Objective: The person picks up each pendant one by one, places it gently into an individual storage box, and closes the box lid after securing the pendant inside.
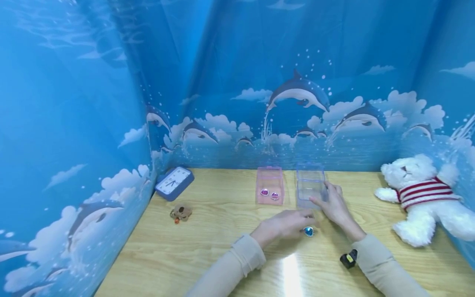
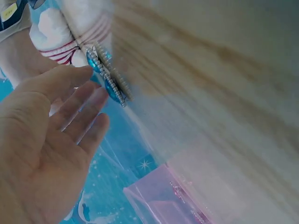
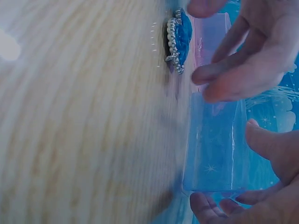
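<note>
A blue heart-like gem (image 1: 309, 232) with a silvery beaded rim lies on the table. In the left wrist view two such blue gems (image 2: 114, 91) show side by side. My left hand (image 1: 287, 225) hovers by them, its fingers extended and nothing between them; the fingertips are right at the gems in that view. With thumb at the front and fingers along the right side, my right hand (image 1: 335, 206) grips a clear blue box (image 1: 309, 192), whose lid stands raised at the back. Left of it, an open clear pink box (image 1: 270, 181) holds two pink gems (image 1: 274, 196).
At the table's back left stands a blue clock (image 1: 174, 183), with a small brown koala-like trinket (image 1: 182, 211) in front. A white teddy bear (image 1: 426, 202) in a striped sweater lies at the right. A dolphin-printed curtain (image 1: 230, 82) borders the table behind and on the sides.
</note>
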The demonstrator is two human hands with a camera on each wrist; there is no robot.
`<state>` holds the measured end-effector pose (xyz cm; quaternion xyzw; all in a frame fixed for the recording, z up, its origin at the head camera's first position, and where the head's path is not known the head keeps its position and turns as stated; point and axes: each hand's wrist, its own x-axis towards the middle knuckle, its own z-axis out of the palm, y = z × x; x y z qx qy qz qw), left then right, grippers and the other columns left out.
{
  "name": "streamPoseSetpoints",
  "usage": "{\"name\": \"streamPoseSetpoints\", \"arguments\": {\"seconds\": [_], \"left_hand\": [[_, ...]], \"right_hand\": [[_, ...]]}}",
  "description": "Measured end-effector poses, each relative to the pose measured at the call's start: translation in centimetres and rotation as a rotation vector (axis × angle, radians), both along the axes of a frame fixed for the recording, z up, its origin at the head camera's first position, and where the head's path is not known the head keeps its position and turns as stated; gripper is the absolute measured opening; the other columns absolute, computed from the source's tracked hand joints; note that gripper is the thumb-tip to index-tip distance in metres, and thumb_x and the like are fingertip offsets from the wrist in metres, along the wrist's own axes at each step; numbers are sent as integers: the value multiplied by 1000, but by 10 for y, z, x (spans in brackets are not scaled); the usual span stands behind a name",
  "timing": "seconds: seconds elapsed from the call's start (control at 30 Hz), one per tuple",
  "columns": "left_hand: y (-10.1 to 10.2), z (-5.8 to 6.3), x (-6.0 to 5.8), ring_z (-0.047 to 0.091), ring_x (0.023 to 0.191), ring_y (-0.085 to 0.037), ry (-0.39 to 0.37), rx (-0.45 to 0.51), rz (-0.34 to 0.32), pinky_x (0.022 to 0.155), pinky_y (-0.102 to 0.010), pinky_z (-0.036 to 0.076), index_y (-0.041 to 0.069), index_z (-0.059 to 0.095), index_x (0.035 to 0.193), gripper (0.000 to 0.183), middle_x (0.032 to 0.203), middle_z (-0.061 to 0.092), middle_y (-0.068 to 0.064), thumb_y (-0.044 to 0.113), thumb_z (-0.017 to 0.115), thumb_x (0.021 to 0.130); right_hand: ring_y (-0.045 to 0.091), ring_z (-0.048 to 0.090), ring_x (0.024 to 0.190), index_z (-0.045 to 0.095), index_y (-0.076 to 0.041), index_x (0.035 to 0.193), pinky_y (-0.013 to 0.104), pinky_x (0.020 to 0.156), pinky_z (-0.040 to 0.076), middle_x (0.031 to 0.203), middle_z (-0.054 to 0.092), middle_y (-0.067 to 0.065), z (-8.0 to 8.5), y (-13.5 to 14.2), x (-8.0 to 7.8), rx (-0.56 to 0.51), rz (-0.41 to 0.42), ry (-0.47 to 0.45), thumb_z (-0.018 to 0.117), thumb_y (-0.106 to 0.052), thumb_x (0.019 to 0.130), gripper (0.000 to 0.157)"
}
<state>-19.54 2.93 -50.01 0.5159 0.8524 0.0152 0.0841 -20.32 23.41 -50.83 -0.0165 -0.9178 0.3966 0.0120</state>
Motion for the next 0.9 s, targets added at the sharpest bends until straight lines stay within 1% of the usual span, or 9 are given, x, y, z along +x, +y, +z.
{"name": "streamPoseSetpoints", "arguments": {"seconds": [0.13,0.23,0.4,0.47,0.57,0.7,0.8,0.9], "left_hand": [[3,0,4,59,131,-2,27,-56,-9,102,-15,54,42,59,144,52,149,57,14,19,72,99],[5,-1,6,58,128,-1,58,-85,-28,99,-12,54,43,60,143,48,146,58,15,22,69,101],[8,-3,9,57,123,-2,174,-139,-92,90,-10,53,45,60,144,40,142,58,15,31,60,107],[9,-3,10,58,119,-1,202,-146,-100,87,-9,53,44,62,142,37,139,59,14,34,60,107],[10,-3,11,59,114,-1,211,-143,-92,83,-9,53,42,66,137,32,135,61,14,36,59,107],[12,-3,11,60,114,-1,223,-158,-83,86,-10,54,40,67,134,28,134,62,14,36,58,108],[14,-2,11,61,120,-3,229,-183,-74,93,-12,55,40,65,135,28,139,61,13,37,58,108],[16,0,11,61,127,-5,220,-182,-46,98,-16,57,39,63,138,32,145,59,12,38,60,107]], "right_hand": [[61,42,136,16,13,162,75,118,36,154,27,44,0,-1,0,5,-5,-4,71,-34,101,94],[62,41,136,15,13,162,75,118,35,154,26,45,1,0,0,8,-5,-8,71,-35,101,95],[63,38,139,15,12,162,76,119,33,157,25,45,1,0,1,-3,-4,-13,71,-33,101,95],[62,38,140,15,12,162,75,120,33,157,25,45,1,0,1,-6,-4,-13,71,-33,101,94],[63,37,140,15,12,162,75,120,33,157,24,46,2,0,1,-3,-4,-8,71,-34,101,95],[63,37,140,15,12,162,75,119,33,157,24,46,2,0,1,-2,-4,-10,71,-35,101,95],[62,38,140,16,12,162,74,119,34,157,25,45,3,0,1,2,-3,-14,71,-35,101,95],[62,38,140,16,13,162,74,119,34,156,27,45,3,1,1,8,0,-14,71,-35,101,95]]}}
